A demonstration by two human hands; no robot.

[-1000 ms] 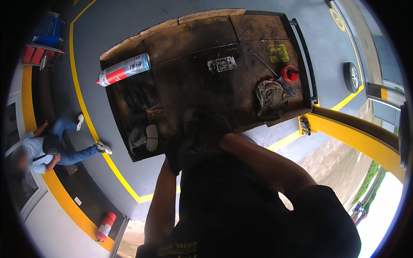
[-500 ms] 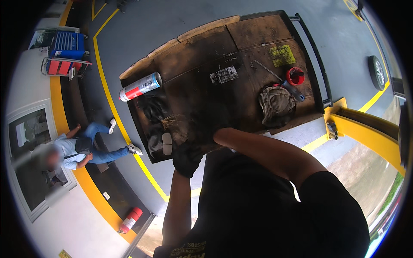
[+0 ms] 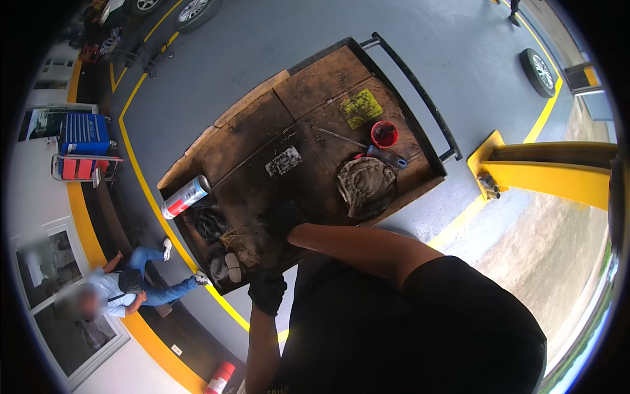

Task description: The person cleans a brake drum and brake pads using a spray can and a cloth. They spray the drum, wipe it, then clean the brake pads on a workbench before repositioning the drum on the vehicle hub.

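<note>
Both my hands wear black gloves over the near edge of a grimy, cardboard-lined cart [image 3: 262, 108]. My left hand [image 3: 268, 291] is closed at the near left edge, and what it grips is hidden. Further in, my right hand [image 3: 281, 220] blends into the dark surface, so its fingers cannot be made out. Left of them lie a grey brake pad [image 3: 233, 268], a tuft of straw-coloured bristles [image 3: 231, 238] and dark crumpled cloth or gloves [image 3: 209, 223]. A blue, white and red spray can [image 3: 186, 197] rests at the cart's left edge.
On the cart's right side are a dirty rag [image 3: 366, 186], a long-shafted screwdriver [image 3: 387, 156], a red cup [image 3: 384, 134] and a yellow-green sheet [image 3: 361, 108]. A smudged white card [image 3: 283, 161] lies mid-cart. A yellow post base [image 3: 545, 172] stands right; a person [image 3: 131, 282] sits left.
My view has turned, so the cart appears lower, further left and tilted. My right hand stays over the cart with its forearm across it; my left hand remains closed at the edge.
</note>
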